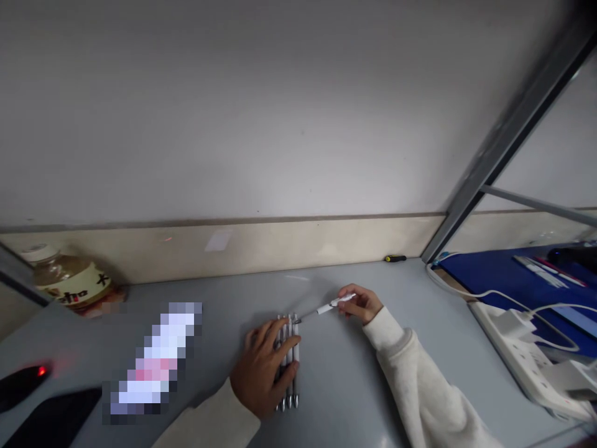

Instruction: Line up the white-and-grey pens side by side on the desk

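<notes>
The left hand (pixel 261 367) lies flat, fingers spread, on a row of pens (pixel 290 364) on the worktop (pixel 336 373); its grip is apart. The right hand (pixel 361 303) has its grip clamped on one white pen (pixel 333 303).

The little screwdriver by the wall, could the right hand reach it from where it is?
Probably yes. The screwdriver lies alone by the wall, past the right hand, with bare desk between them. But that hand already holds a white pen, so its grip is taken.

Dim, soft overhead light; faint shadows, wide-angle edge distortion, slight overall blur.
</notes>
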A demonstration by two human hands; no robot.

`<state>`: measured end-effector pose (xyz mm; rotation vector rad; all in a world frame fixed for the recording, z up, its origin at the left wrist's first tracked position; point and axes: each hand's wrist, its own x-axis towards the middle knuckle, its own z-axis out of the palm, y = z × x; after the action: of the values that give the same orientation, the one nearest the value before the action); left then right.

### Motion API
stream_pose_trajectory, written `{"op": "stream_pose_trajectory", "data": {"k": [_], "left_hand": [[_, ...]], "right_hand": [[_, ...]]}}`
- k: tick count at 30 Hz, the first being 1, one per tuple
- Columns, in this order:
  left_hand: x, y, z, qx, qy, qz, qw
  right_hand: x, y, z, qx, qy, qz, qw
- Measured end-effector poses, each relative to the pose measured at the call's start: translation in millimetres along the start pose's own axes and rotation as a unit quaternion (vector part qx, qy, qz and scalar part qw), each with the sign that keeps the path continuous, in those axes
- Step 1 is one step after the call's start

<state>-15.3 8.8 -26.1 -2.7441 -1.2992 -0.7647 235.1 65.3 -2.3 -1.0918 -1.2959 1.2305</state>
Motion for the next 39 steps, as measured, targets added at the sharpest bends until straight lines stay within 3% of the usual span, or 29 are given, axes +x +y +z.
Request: {"op": "stream_pose_trajectory", "data": {"k": [21, 29, 34, 39], "left_hand": [[1.4, 2.4, -3.1, 0.001, 0.004, -0.008, 1.0], [8.5, 4.8, -9.4, -0.013, 0.131, -0.059, 0.99], [9.7, 7.5, -13.7, -0.032, 0.112, -0.007, 0.993], [10.4, 9.9, -15.9, -0.036, 0.087, -0.011, 0.995]], "right_hand": [[2.3, 4.0, 0.3, -0.011, 0.004, 0.014, 1.0], [-3.1, 14.6, 13.4, 0.027, -0.031, 0.025, 0.999], [-18.6, 10.6, 32.4, 0.026, -0.08, 0.041, 0.996], [-29.6, 3.9, 41.4, 0.013, -0.12, 0.045, 0.992]]}}
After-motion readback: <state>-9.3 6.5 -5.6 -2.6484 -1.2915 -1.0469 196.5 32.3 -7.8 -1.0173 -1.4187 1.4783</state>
